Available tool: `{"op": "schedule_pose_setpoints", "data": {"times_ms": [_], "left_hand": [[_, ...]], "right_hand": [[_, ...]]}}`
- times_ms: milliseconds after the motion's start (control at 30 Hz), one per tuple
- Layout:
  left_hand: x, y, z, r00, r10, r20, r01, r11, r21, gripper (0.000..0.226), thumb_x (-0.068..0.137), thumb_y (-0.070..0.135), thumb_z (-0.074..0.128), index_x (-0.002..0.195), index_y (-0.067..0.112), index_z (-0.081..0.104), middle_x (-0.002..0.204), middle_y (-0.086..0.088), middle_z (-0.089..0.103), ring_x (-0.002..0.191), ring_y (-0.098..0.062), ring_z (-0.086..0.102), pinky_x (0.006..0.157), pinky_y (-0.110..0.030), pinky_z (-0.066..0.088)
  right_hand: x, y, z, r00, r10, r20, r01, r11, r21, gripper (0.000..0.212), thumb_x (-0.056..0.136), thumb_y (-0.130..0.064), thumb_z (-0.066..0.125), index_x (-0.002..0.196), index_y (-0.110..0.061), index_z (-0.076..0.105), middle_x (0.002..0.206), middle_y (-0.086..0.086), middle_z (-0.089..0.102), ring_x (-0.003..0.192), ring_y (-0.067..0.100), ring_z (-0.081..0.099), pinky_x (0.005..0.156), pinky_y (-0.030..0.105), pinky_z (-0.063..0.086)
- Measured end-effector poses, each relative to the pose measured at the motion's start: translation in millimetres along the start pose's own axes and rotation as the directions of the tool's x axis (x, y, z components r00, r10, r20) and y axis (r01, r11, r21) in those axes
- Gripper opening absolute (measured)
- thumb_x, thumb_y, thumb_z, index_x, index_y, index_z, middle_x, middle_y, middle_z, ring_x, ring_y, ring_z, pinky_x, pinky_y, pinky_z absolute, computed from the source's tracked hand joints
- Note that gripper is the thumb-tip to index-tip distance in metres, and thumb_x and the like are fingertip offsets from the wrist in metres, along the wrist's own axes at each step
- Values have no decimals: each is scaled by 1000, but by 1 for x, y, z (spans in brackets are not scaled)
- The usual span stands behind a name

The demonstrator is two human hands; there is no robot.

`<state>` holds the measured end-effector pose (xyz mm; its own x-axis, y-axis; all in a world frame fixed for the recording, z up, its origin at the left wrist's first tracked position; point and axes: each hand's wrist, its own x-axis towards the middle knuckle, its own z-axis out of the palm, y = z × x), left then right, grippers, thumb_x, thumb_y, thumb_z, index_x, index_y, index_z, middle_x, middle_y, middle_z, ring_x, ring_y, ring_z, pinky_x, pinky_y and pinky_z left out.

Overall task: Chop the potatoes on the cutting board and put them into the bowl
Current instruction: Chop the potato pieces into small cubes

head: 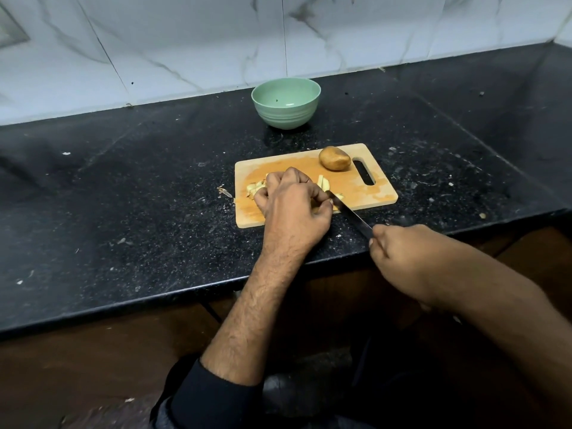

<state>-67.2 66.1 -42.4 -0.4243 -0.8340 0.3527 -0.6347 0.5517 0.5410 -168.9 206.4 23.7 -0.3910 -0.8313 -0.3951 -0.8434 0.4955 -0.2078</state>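
A wooden cutting board (365, 193) lies on the black counter. One whole unpeeled potato (335, 158) sits at its far right, beside the handle slot. Pale cut potato pieces (322, 182) lie mid-board, and more cut pieces (254, 189) show at the left under my fingers. My left hand (292, 201) is curled over a potato piece and holds it down on the board; most of that piece is hidden. My right hand (402, 255) grips the handle of a knife (351, 213), whose blade runs up-left to my left hand's fingers. The green bowl (286, 103) stands behind the board.
The counter's front edge (216, 289) runs just below my hands. A marble-tiled wall (216, 41) rises behind the bowl. Potato scraps (225, 191) lie on the counter left of the board. Crumbs dot the counter.
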Motion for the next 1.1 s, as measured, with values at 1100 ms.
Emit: {"op": "schedule_pose_setpoints", "data": {"times_ms": [1100], "left_hand": [[-18, -18, -20, 991, -93, -99, 94, 996, 1, 27, 77, 47, 81, 101, 37, 72, 115, 14, 39, 115, -9, 27, 96, -35, 17]], "right_hand": [[-1, -41, 48, 986, -53, -158, 65, 995, 70, 32, 108, -42, 26, 99, -19, 48, 72, 1, 65, 43, 10, 61, 49, 27, 51]]}}
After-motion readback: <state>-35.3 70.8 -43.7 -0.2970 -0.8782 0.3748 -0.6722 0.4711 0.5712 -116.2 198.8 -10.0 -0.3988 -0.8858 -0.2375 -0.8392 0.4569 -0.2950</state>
